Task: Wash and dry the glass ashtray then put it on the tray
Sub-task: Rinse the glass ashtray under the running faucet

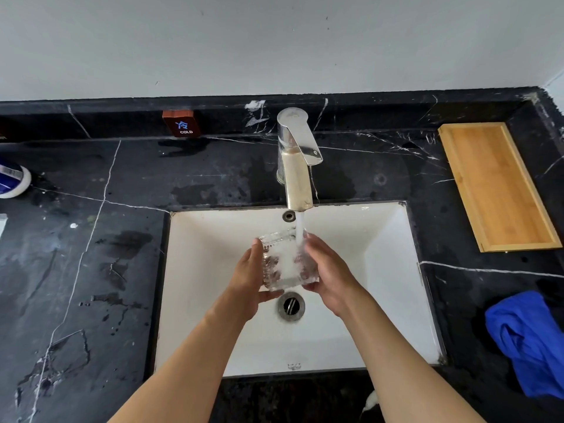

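The clear ribbed glass ashtray (282, 264) is held over the white sink (381, 254), tilted toward me, under running water from the chrome faucet (296, 166). My left hand (248, 279) grips its left side and my right hand (329, 273) grips its right side. The stream falls onto the ashtray's right part, next to my right fingers. A wooden tray (494, 184) lies on the black marble counter at the far right. A blue cloth (528, 340) lies crumpled on the counter at the near right.
The sink drain (291, 305) is just below the ashtray. A small brown "COLD" sign (182, 123) stands on the back ledge. A white and blue container (12, 181) sits at the left edge. The counter (76, 239) shows wet patches.
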